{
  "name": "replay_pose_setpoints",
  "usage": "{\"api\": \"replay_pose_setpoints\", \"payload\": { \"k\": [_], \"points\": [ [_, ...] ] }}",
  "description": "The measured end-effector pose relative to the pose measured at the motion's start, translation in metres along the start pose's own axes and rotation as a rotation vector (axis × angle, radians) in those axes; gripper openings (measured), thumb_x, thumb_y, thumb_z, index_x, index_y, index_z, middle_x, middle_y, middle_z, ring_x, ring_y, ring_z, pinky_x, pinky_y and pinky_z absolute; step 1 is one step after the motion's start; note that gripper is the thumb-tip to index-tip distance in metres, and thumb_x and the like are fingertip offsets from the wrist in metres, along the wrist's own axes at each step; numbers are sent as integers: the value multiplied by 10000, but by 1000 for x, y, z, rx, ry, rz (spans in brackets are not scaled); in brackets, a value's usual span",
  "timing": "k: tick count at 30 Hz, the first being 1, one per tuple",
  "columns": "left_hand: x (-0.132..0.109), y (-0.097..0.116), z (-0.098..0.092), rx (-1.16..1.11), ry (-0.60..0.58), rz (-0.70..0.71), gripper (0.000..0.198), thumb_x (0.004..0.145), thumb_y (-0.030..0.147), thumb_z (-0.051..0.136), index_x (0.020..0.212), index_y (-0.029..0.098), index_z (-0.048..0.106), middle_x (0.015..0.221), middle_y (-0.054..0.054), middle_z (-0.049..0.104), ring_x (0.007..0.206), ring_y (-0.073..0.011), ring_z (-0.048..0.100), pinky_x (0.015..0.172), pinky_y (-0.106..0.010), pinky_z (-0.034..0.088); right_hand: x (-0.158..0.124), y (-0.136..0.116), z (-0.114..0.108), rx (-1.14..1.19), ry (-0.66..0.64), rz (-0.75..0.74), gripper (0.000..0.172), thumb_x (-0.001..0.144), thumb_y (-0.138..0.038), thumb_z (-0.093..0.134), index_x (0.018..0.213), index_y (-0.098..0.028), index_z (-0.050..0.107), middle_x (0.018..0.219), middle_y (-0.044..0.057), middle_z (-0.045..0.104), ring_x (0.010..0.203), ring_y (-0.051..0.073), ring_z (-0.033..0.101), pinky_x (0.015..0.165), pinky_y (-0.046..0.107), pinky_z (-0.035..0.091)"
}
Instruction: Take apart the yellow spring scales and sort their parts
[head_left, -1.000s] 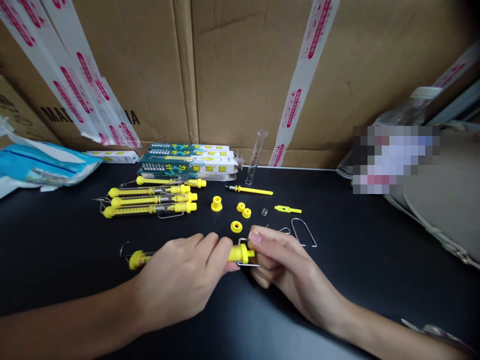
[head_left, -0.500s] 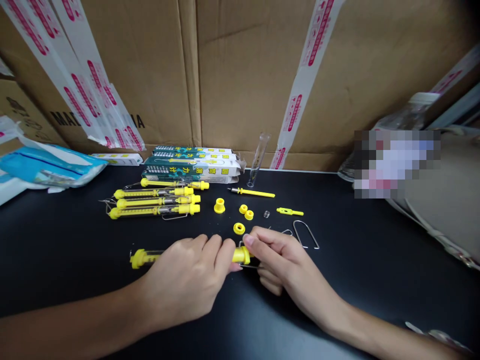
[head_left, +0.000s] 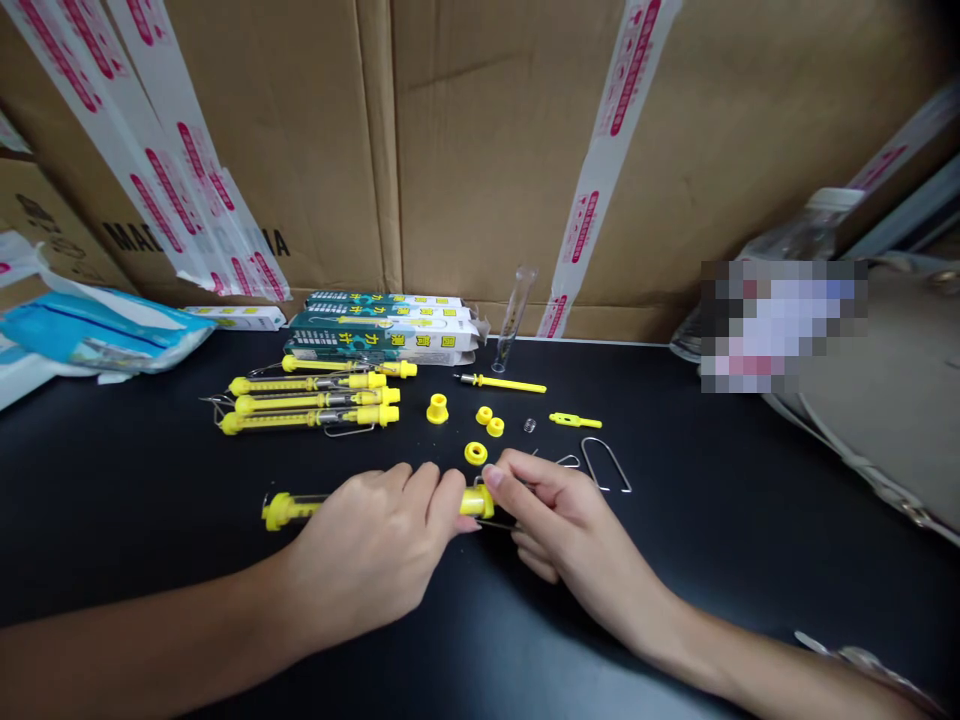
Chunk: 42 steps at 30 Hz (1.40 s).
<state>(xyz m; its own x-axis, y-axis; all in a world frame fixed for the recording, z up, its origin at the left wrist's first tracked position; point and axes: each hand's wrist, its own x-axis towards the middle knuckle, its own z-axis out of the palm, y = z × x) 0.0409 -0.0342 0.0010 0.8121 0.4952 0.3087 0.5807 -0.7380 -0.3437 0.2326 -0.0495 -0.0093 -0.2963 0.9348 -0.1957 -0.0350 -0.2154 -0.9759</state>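
Observation:
My left hand (head_left: 382, 545) is wrapped around a yellow, clear-barrelled tubular spring scale (head_left: 281, 511) lying sideways above the black table. Its middle is hidden under my fingers. At the scale's right yellow end, my right hand (head_left: 551, 515) pinches a thin metal wire handle (head_left: 495, 525), mostly covered by my fingers; both wire sides reach toward the yellow cap. Just beyond my hands sit a yellow ring (head_left: 475, 453), two small yellow caps (head_left: 495, 427), a flanged yellow plug (head_left: 437, 409), a small coil spring (head_left: 529, 425) and a loose D-shaped wire handle (head_left: 607, 465).
Several similar spring scales (head_left: 311, 418) lie at the left. Behind them are printed boxes (head_left: 382, 335) and a clear tube (head_left: 514, 320) standing up. A yellow rod (head_left: 514, 384) and a flat yellow piece (head_left: 576, 420) lie right. A bag (head_left: 877, 370) and a large carton (head_left: 480, 150) border the table.
Both hands keep their grip on the spring scale and wire. The right hand and the scale's right end have shifted very slightly; the view has moved a little too.

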Motion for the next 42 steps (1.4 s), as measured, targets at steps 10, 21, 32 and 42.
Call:
{"api": "replay_pose_setpoints", "payload": {
  "k": [10, 21, 32, 42],
  "points": [
    [-4, -4, 8, -41, 182, -101, 286, 1072, 232, 279, 1081, 108, 537, 809, -61, 702, 655, -187, 688, 515, -300, 472, -3, -4, -12, -402, 63, -216, 222, 1029, -476, 430, 1010, -256, 426, 766, -52, 470, 475, 69, 397, 405, 202, 323],
    [-7, -4, 9, -106, 151, -142, 287, 1067, 211, 245, 1122, 116, 510, 831, -68, 724, 663, -208, 728, 460, -307, 487, -8, -9, -10, -1453, 334, -1156, 57, 936, -187, 652, 961, -138, 665, 917, 92, 730, 809, 219, 552, 715, 354, 507],
    [-6, 0, 10, -152, 133, -165, 318, 1081, 267, 245, 1057, 140, 536, 779, -37, 700, 664, -183, 716, 526, -274, 501, -8, -2, 1, -1484, 230, -1031, 316, 1034, -112, 401, 809, -143, 622, 679, 33, 574, 597, 179, 446, 585, 340, 324],
    [-6, 3, 5, -161, 112, -161, 336, 1078, 247, 217, 998, 158, 531, 738, -29, 686, 601, -192, 703, 465, -291, 474, 1, -2, -12, -1478, 101, -1148, 291, 974, -58, 494, 714, -156, 581, 663, 14, 480, 639, 170, 370, 606, 328, 277]
  ]
}}
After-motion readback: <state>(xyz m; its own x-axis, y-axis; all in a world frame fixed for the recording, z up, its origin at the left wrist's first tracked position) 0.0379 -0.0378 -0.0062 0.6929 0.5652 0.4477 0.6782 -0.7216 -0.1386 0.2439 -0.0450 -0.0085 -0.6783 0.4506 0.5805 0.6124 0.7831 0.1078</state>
